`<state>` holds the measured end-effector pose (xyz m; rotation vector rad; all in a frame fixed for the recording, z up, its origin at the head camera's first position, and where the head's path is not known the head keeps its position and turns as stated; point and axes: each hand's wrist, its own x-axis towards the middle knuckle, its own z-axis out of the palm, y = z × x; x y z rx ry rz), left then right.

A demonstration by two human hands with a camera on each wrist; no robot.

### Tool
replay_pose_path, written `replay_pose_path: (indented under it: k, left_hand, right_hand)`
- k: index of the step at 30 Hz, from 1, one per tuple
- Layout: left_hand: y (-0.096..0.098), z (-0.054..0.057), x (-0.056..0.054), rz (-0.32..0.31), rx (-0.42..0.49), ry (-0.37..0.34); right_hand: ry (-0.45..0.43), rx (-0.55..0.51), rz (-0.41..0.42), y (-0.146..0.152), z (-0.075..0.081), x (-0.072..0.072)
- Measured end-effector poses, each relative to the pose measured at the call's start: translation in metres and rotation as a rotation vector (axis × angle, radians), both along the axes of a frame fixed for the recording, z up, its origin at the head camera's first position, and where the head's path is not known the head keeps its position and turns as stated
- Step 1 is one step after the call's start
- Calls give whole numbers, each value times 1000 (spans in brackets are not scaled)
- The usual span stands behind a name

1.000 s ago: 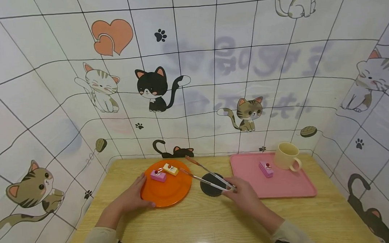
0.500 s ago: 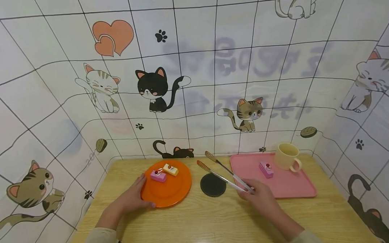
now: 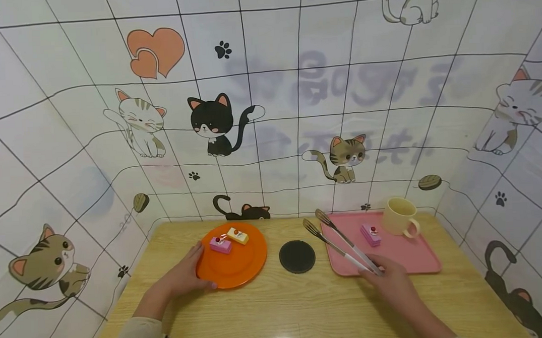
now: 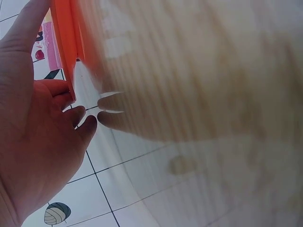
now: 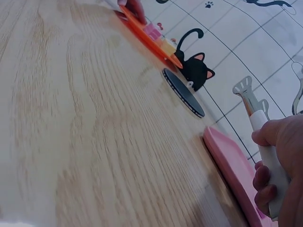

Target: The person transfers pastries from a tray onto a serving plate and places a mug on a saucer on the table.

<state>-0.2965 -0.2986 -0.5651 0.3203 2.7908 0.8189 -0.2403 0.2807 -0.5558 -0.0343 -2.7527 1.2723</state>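
Note:
On the left, the orange plate (image 3: 232,271) bears a pink toy cake (image 3: 221,246) and a yellow toy cake (image 3: 237,236). My left hand (image 3: 182,273) grips its left rim, thumb toward the near edge. My right hand (image 3: 389,280) holds metal tongs (image 3: 347,249) by the handle end. Their tips are spread apart with nothing between them, near the left edge of the pink tray (image 3: 402,259). Another pink toy cake (image 3: 371,234) sits on that tray beside a yellow mug (image 3: 399,217). In the right wrist view, the fingers wrap the white tongs handle (image 5: 272,170).
A round black coaster (image 3: 297,256) lies between plate and tray on the wooden table (image 3: 268,315). The wall cloth (image 3: 276,179) with cat prints rises right behind the table's back edge and along both sides.
My right hand has carried the tongs rightward, from between the plate and coaster to the pink tray's left edge. My left hand stays at the plate, and the cakes have not moved.

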Motion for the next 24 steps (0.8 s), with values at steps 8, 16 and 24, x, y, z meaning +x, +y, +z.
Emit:
replay_pose_path:
  k: [8, 16, 24]
  left_hand:
    - [-1, 0, 0, 8, 1, -13]
    - [1, 1, 0, -4, 4, -9]
    - [-1, 1, 0, -17, 5, 6]
  right_hand:
    - [-13, 56, -41, 23, 1, 4]
    - [2, 102, -67, 40, 0, 10]
    - [54, 153, -125, 56, 1, 17]
